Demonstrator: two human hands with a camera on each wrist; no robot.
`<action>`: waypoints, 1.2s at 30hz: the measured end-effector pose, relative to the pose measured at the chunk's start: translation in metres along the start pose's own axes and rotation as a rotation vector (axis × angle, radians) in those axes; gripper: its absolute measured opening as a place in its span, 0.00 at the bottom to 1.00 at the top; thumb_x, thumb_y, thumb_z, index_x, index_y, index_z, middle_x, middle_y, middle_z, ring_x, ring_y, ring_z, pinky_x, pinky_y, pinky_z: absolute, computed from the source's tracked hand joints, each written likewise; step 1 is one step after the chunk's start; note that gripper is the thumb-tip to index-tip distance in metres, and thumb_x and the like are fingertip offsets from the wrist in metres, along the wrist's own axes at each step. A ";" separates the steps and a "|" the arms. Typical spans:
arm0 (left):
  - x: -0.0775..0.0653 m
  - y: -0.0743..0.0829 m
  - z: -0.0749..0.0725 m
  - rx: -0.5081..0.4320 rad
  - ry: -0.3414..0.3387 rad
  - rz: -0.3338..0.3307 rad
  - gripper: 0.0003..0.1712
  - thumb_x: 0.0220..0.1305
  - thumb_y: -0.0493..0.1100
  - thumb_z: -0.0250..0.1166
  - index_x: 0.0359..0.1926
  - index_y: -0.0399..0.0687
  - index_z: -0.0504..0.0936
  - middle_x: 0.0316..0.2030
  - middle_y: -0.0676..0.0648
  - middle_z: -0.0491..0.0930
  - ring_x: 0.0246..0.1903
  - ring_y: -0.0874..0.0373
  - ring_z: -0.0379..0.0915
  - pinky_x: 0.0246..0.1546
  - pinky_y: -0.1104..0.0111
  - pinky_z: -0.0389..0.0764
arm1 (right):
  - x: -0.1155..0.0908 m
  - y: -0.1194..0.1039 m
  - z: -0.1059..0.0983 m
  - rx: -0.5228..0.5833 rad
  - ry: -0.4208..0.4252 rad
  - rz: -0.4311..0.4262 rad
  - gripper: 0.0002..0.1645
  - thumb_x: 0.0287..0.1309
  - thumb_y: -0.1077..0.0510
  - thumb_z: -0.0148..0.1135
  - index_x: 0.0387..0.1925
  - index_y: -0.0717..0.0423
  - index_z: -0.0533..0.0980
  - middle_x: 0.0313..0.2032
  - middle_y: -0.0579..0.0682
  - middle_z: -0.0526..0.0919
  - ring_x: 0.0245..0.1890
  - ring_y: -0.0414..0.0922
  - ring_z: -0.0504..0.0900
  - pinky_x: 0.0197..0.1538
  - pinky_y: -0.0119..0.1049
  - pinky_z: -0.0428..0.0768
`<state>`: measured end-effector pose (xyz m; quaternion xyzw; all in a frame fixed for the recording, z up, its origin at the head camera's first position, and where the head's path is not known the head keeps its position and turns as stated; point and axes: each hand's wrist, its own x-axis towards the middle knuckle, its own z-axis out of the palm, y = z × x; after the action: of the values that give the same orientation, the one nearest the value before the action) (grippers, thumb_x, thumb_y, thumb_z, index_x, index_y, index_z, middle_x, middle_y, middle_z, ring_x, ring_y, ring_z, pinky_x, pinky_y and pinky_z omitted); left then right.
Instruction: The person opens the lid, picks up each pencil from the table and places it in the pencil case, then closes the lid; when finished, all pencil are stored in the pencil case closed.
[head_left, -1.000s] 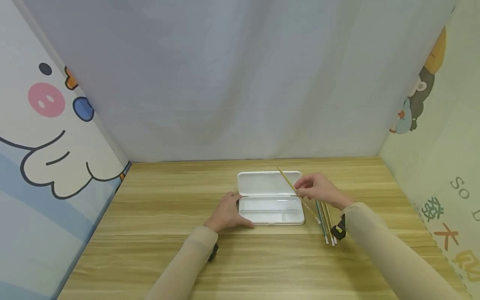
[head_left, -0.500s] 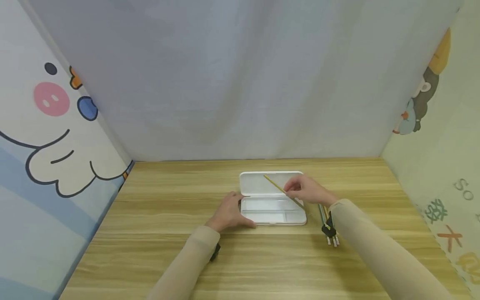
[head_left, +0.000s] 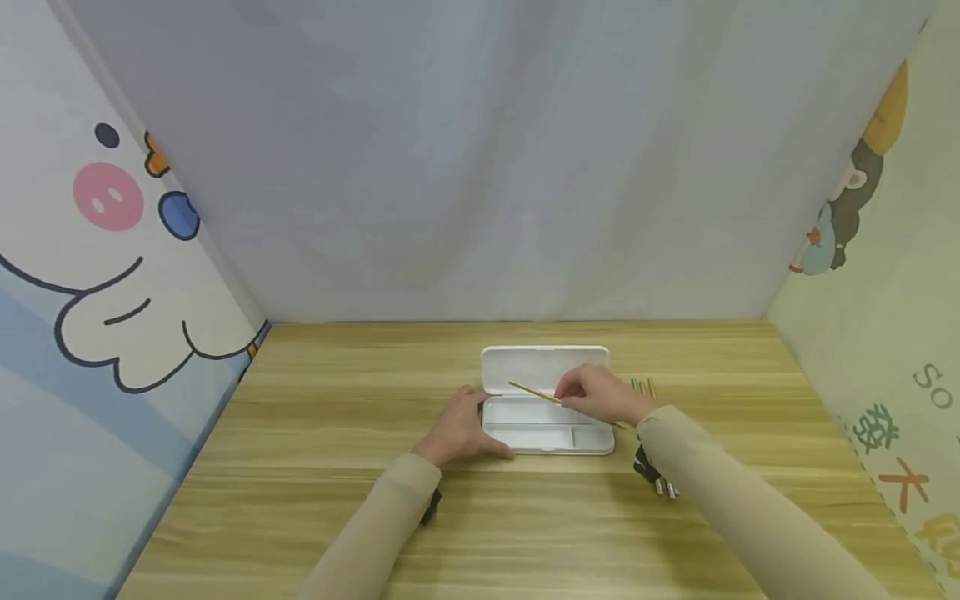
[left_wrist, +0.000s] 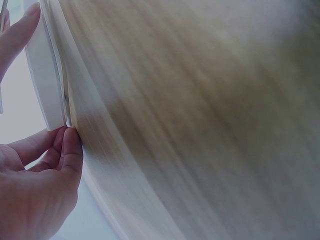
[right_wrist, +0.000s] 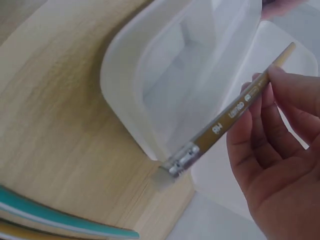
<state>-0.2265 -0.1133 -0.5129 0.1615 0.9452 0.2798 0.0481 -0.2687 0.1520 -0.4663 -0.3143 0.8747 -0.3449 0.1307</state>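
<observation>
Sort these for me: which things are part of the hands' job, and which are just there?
Part of the job:
gold pencil, pinched by the right hand
open white case, held by the left hand
probably the other pencils, lying beside the case

Just there:
cartoon bird on the left
pale backdrop

Cartoon-printed panels [head_left: 45, 208] wall this wood-grain table [head_left: 337, 392] into a booth [head_left: 480, 167].
</observation>
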 end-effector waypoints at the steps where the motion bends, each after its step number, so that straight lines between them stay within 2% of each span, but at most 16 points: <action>1: 0.000 0.000 0.000 0.002 -0.001 -0.001 0.55 0.27 0.66 0.80 0.56 0.38 0.76 0.47 0.45 0.72 0.46 0.53 0.67 0.51 0.61 0.71 | 0.000 -0.001 0.000 -0.005 -0.001 0.002 0.03 0.56 0.68 0.63 0.33 0.61 0.81 0.30 0.48 0.83 0.33 0.41 0.79 0.40 0.38 0.79; 10: -0.001 0.003 -0.001 0.008 0.006 0.006 0.54 0.26 0.65 0.81 0.53 0.37 0.77 0.45 0.45 0.72 0.44 0.53 0.67 0.49 0.62 0.71 | 0.006 -0.003 0.008 -0.047 -0.021 0.031 0.04 0.56 0.67 0.64 0.34 0.59 0.82 0.32 0.47 0.84 0.35 0.42 0.80 0.42 0.38 0.79; 16: -0.001 0.002 0.001 0.008 0.008 -0.005 0.55 0.25 0.66 0.81 0.54 0.37 0.77 0.45 0.46 0.71 0.44 0.54 0.67 0.49 0.63 0.71 | 0.012 -0.001 0.016 -0.114 -0.043 -0.018 0.04 0.56 0.67 0.63 0.32 0.58 0.82 0.29 0.45 0.83 0.32 0.40 0.78 0.41 0.37 0.77; 21: -0.002 0.000 0.002 0.002 0.014 -0.013 0.55 0.25 0.65 0.81 0.53 0.37 0.76 0.46 0.46 0.71 0.45 0.54 0.66 0.51 0.62 0.71 | 0.016 -0.006 0.019 -0.125 -0.039 -0.070 0.04 0.54 0.68 0.64 0.31 0.59 0.82 0.28 0.43 0.82 0.31 0.39 0.77 0.40 0.36 0.77; 28: -0.002 0.001 -0.001 -0.014 0.019 0.008 0.54 0.26 0.65 0.81 0.53 0.37 0.77 0.45 0.46 0.72 0.45 0.53 0.67 0.50 0.61 0.71 | 0.019 -0.011 0.024 -0.151 -0.057 -0.046 0.04 0.54 0.68 0.64 0.31 0.59 0.82 0.27 0.43 0.81 0.29 0.38 0.76 0.38 0.34 0.76; 36: -0.001 0.001 -0.002 -0.006 0.006 -0.003 0.52 0.27 0.65 0.81 0.52 0.38 0.77 0.44 0.48 0.71 0.43 0.55 0.66 0.48 0.63 0.72 | 0.021 -0.009 0.033 -0.178 -0.050 -0.088 0.03 0.55 0.67 0.65 0.31 0.60 0.83 0.28 0.47 0.84 0.31 0.40 0.78 0.40 0.37 0.78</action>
<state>-0.2258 -0.1134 -0.5105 0.1588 0.9448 0.2829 0.0461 -0.2657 0.1161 -0.4847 -0.3715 0.8837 -0.2632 0.1085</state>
